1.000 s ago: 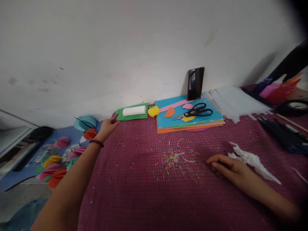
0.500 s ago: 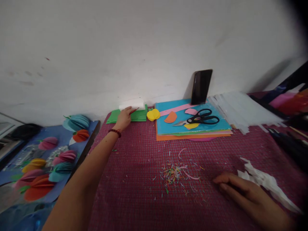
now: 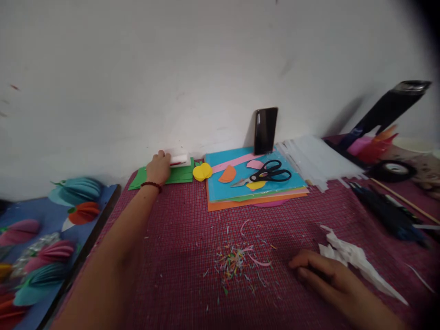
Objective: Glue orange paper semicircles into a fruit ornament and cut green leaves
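At the back left, my left hand (image 3: 159, 168) rests over green paper strips (image 3: 182, 175) and a white block (image 3: 178, 158). Its fingers are bent and partly hidden; a thin dark red pencil (image 3: 178, 163) lies across the block right beside them, and I cannot tell whether they grip it. Loosely curled on the cloth at the front right, my right hand (image 3: 325, 275) shows nothing between its fingers. A crumpled white tissue (image 3: 357, 259) lies just behind it. To its left is a small heap of coloured paper scraps (image 3: 233, 261).
Black-handled scissors (image 3: 264, 175) and paper cut-outs lie on blue sheets (image 3: 220, 190), with a phone (image 3: 266, 130) leaning behind. A yellow paper pumpkin (image 3: 202, 171) sits beside them. White strips (image 3: 316, 160) and dark pens (image 3: 388, 213) are right. Paper pumpkins (image 3: 77, 191) stand on a blue surface left.
The view has swung right, so things appear further left. The pencil, which stuck out from my left fingers at a slant, now lies flatter along the block. My right hand stays curled.
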Tool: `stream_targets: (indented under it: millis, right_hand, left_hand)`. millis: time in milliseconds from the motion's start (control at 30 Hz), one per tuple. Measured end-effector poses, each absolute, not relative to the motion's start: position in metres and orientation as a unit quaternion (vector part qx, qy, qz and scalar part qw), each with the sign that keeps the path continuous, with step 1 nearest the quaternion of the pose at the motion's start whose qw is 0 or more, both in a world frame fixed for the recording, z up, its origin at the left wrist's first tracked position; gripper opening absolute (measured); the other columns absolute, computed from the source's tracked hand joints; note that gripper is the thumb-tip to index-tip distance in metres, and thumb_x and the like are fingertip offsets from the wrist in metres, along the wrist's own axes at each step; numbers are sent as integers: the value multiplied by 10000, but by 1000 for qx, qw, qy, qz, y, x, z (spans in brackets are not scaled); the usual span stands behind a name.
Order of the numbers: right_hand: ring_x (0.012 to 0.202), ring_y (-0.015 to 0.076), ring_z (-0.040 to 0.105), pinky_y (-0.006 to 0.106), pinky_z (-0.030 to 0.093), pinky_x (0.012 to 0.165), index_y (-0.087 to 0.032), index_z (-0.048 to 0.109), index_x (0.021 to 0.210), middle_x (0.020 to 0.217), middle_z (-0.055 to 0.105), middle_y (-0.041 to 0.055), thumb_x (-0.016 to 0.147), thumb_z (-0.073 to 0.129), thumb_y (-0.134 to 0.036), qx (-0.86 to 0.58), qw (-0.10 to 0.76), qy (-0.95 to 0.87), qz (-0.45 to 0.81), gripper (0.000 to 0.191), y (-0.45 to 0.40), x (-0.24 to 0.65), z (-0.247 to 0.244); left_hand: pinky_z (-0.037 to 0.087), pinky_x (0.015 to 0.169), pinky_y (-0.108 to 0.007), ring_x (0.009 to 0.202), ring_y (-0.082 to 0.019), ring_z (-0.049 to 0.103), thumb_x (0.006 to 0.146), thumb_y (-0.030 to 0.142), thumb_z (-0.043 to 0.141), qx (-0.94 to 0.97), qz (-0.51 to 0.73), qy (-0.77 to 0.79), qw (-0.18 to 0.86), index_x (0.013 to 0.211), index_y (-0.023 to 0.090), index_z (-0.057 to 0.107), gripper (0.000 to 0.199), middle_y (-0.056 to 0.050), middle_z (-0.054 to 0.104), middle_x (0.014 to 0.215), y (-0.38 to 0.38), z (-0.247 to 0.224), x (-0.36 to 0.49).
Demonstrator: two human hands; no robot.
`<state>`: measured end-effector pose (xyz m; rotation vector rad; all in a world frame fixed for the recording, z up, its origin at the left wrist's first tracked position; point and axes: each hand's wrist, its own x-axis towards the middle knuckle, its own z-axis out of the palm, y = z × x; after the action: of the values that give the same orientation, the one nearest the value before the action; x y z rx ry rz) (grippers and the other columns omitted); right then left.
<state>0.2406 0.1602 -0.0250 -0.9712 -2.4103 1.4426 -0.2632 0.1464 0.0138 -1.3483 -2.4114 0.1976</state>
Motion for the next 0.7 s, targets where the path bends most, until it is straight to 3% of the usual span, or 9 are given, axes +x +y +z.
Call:
stream_targets:
  millis: [100, 267, 433, 567, 700]
  right_hand:
    - [723, 158, 636, 247, 503, 675, -248, 654, 807, 766, 667, -2, 933, 464, -369, -323, 82, -807, 488, 258, 160, 239, -23]
    - [720, 160, 645, 248, 506, 670, -248, 657, 803, 764, 675, 1, 923, 468, -355, -313, 92, -809, 490, 248, 161, 235, -23]
    - [745, 168, 671, 247, 525, 683, -258, 684, 827, 793, 701, 9, 918, 473, -364, -306, 85, -819, 477, 253, 161, 238, -30]
    - [771, 171, 682, 238, 541, 705, -273, 700, 852, 824, 714, 9, 909, 496, -416, -312, 87, -824, 465, 255, 163, 246, -40]
    - [794, 171, 682, 231, 546, 727, -281, 701, 878, 845, 716, 11, 913, 496, -454, -320, 82, -821, 467, 271, 166, 252, -50]
  left_hand:
    - [489, 750, -392, 1095, -320, 516, 878, 202, 415, -504, 73, -840, 189, 1112, 170, 530, 263, -166, 571, 1148, 141, 26, -259]
    - [475, 749, -412, 993, -318, 557, 891, 399, 477, -495, -7, -841, 220, 1085, 150, 495, 316, -170, 579, 1079, 147, 54, -226]
    - [472, 751, -363, 982, -268, 569, 846, 307, 579, -535, -21, -822, 192, 1124, 200, 483, 313, -128, 575, 1117, 200, 59, -178]
    - [486, 788, -381, 1074, -280, 539, 857, 141, 549, -602, -59, -779, 165, 1165, 154, 499, 313, -159, 571, 1147, 244, 45, -146]
    - [505, 836, -359, 1133, -243, 529, 927, 202, 512, -636, -60, -755, 147, 1139, 188, 579, 222, -135, 593, 1172, 263, 28, -124]
